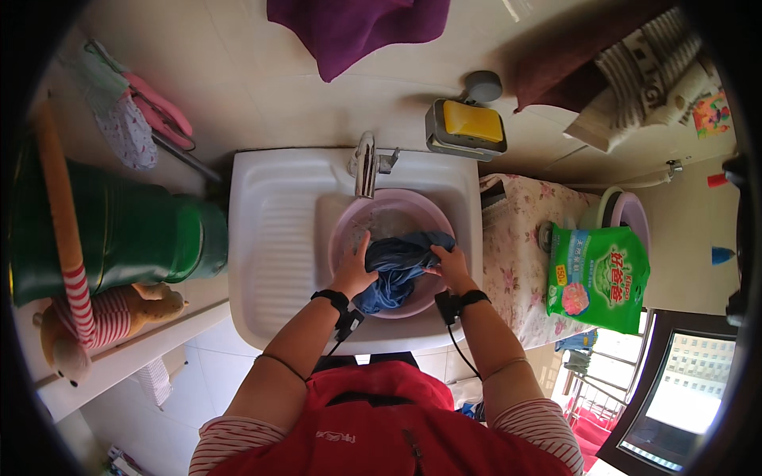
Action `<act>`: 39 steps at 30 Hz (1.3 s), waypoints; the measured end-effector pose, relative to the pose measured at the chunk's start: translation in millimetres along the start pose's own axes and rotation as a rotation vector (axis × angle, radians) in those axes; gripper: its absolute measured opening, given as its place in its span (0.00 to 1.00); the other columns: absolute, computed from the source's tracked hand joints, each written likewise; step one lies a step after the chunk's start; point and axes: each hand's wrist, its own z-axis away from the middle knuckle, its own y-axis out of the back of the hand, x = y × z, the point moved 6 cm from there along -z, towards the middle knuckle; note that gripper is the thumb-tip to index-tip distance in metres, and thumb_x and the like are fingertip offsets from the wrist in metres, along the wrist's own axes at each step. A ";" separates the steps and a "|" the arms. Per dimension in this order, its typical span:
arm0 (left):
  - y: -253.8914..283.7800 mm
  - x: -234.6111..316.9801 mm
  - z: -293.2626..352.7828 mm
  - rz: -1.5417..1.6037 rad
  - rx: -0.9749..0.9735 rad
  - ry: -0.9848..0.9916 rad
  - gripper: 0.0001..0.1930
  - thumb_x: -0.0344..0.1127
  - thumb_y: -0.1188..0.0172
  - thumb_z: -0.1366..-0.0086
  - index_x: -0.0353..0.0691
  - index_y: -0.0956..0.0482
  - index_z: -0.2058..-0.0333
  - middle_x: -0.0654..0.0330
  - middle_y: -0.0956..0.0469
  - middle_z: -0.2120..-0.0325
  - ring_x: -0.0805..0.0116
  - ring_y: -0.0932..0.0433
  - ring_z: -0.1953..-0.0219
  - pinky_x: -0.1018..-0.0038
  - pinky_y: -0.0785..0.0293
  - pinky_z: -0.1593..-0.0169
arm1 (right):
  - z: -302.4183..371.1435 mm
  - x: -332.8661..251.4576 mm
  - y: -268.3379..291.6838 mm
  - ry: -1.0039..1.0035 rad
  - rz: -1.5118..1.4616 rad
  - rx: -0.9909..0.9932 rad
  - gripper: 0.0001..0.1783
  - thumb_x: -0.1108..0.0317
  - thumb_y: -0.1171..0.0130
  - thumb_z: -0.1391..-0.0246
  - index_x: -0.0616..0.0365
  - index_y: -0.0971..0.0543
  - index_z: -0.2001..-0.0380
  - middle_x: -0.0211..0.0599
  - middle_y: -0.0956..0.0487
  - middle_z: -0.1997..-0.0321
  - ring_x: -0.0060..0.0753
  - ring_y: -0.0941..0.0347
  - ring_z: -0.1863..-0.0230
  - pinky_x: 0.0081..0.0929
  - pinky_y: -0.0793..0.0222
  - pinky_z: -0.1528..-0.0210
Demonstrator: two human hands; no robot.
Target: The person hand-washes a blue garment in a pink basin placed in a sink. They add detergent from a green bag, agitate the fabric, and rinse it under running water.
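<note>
A wet dark blue piece of clothing [397, 266] lies bunched in a pale pink basin [343, 230], its exact kind not plain from the folds. Water shows in the far part of the basin, which sits inside a white sink [270, 301]. My left hand [355, 274] holds the near-left side of the cloth, thumb pointing up and fingers partly hidden by the fabric. On the right, my right hand [451, 266] grips the cloth's edge close to the basin rim. Just beyond the basin stands a chrome faucet [365, 170].
Yellow soap [474, 120] rests in a wall-mounted soap dish [444, 143]. To the right, a green detergent bag [597, 278] sits over a flower-patterned cover [516, 270]. A dark green cylinder [119, 222] and a stuffed toy [119, 313] are at left. A purple cloth [361, 32] hangs at the back.
</note>
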 end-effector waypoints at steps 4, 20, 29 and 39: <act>-17.5 1.6 2.9 -0.351 -0.135 -0.068 0.34 0.45 0.36 0.43 0.43 0.34 0.40 0.39 0.55 0.33 0.34 0.54 0.32 0.47 0.44 0.37 | -55.4 40.3 6.7 0.103 0.472 0.091 0.42 0.64 0.32 0.51 0.55 0.44 0.38 0.50 0.26 0.54 0.45 0.22 0.64 0.39 0.19 0.65; -82.4 -48.5 -34.9 -0.408 -0.421 0.161 0.44 0.43 0.30 0.49 0.52 0.44 0.35 0.41 0.56 0.33 0.33 0.50 0.35 0.40 0.44 0.39 | -124.3 33.2 -37.7 0.259 0.891 -0.052 0.25 0.56 0.31 0.53 0.54 0.23 0.53 0.55 0.24 0.52 0.54 0.27 0.49 0.43 0.30 0.50; -91.4 -62.8 -46.4 -0.313 -0.316 0.079 0.39 0.40 0.31 0.48 0.40 0.38 0.39 0.38 0.45 0.38 0.30 0.37 0.43 0.52 0.31 0.44 | -90.3 78.4 -105.6 0.538 1.347 -0.090 0.32 0.49 0.39 0.46 0.45 0.32 0.41 0.66 0.38 0.38 0.72 0.37 0.43 0.50 0.37 0.40; -62.9 -36.0 -16.6 -0.432 -0.175 0.049 0.54 0.63 0.36 0.49 0.42 0.54 0.32 0.34 0.53 0.35 0.28 0.44 0.40 0.42 0.47 0.37 | -132.2 64.9 -17.5 0.146 0.727 0.004 0.43 0.44 0.38 0.49 0.69 0.36 0.42 0.61 0.24 0.51 0.57 0.28 0.46 0.39 0.33 0.43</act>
